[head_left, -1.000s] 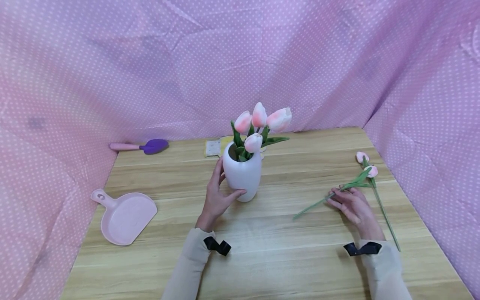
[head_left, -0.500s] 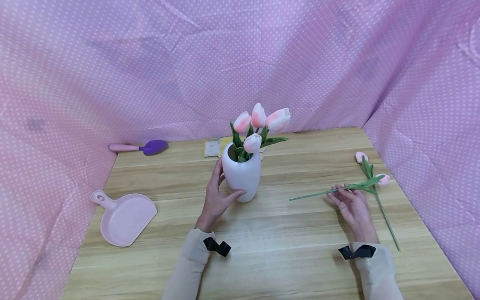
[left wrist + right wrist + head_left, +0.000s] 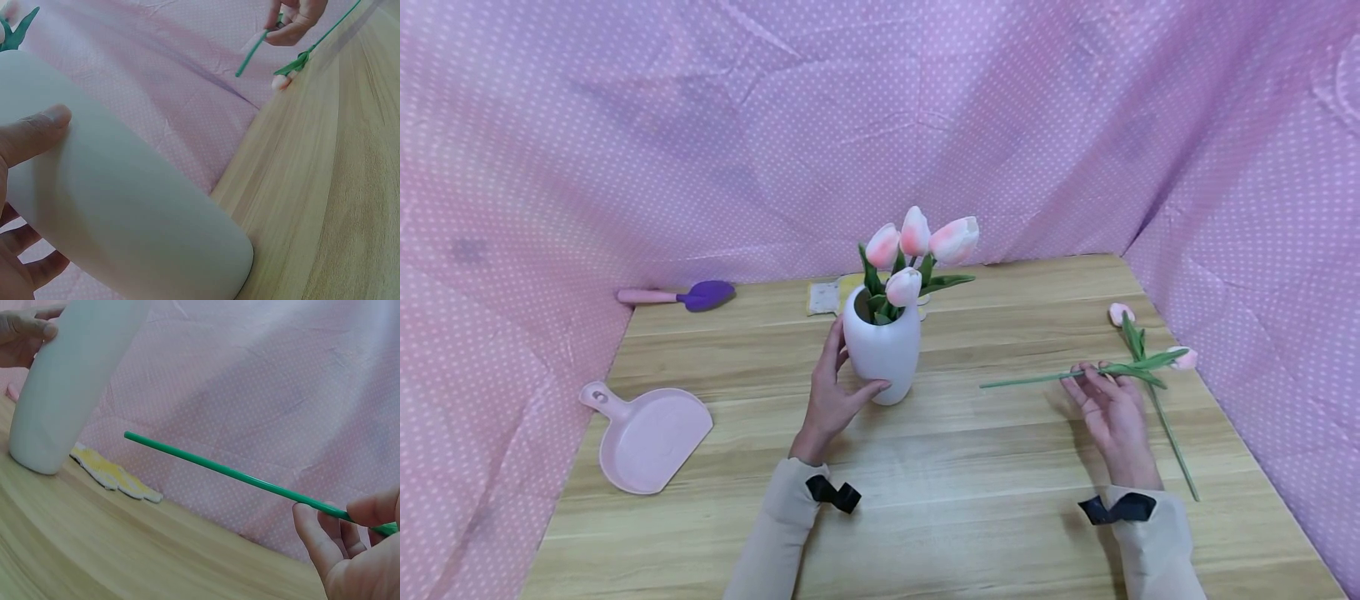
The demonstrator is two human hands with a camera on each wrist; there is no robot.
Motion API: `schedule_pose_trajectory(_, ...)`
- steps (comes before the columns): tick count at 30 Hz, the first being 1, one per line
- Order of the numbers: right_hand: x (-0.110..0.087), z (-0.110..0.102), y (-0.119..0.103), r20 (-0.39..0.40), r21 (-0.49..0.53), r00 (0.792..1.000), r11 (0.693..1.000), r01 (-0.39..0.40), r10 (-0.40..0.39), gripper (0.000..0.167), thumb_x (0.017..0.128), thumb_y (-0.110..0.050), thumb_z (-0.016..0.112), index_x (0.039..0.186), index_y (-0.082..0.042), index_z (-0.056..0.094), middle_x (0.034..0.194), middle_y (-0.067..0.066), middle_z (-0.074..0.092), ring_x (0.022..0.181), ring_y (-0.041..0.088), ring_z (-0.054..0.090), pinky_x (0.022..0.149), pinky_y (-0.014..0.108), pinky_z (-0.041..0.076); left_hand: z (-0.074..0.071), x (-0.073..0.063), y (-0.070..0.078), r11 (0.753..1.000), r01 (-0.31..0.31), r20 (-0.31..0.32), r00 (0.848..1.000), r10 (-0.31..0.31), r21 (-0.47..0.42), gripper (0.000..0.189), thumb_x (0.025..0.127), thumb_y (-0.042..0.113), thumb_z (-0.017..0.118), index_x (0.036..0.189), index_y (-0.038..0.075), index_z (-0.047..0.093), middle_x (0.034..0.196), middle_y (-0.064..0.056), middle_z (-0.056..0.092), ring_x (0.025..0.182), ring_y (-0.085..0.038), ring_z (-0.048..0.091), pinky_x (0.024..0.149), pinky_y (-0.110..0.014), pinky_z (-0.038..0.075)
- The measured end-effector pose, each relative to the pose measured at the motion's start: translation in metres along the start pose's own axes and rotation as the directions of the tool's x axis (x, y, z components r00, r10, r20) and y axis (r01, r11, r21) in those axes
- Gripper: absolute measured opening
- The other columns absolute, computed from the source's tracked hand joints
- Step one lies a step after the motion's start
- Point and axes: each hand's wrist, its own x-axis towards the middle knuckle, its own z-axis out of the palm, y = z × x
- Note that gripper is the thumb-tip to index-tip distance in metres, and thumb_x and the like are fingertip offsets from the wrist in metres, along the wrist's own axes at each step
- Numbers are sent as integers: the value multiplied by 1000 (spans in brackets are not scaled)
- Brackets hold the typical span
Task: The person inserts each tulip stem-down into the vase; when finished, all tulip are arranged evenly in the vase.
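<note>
Left hand (image 3: 833, 396) curving wide round white vase (image 3: 883, 358), standing at its two o'clock. Right hand (image 3: 1108, 417) fingertip-pinching green-stemmed tulip (image 3: 1138, 366) at vase's three o'clock. Loose tulip (image 3: 1170, 434) lying at right hand's three o'clock.

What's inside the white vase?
Four pink-and-white tulips with green leaves stick out of the white vase. Their lower ends and the bottom inside can't be seen, because the walls cover them.

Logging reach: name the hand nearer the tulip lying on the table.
Right. The right hand is just left of that tulip; the left hand is farther left, gripping the vase.
</note>
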Motion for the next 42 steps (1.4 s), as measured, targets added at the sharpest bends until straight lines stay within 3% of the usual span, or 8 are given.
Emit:
schedule_pose_trajectory(9,0,22,-1,36,-1,998,999,50,-50,23,99,13,42,86,3,58,90,18,71,89,28,72,85,44,64,0,0,-1,1000,-11,-1,1000,11,6,109,73,1,87,159,15,23,159,-14,39,140,-38,47,115,-54,44)
schedule_pose_trajectory(19,2,47,-2,37,21,995,996,87,-88,16,98,14,45,91,2,55,90,18,68,88,28,71,84,45,64,1,1,-3,1000,-28,0,1000,28,2,110,73,2,87,160,17,22,160,-12,39,139,-38,47,114,-55,45)
schedule_pose_trajectory(26,3,68,1,77,35,987,989,141,-143,18,98,14,45,90,3,56,88,19,69,87,30,72,81,44,64,1,1,-3,999,-33,-2,999,33,0,110,73,1,87,160,17,22,160,-12,38,140,-38,47,114,-55,45)
schedule_pose_trajectory(42,7,124,13,200,108,959,977,181,-200,21,98,17,39,93,5,55,90,21,68,88,32,70,77,44,65,0,0,-1,1000,-25,-2,1000,25,-2,108,72,1,88,159,14,24,158,-14,41,138,-38,48,113,-54,46)
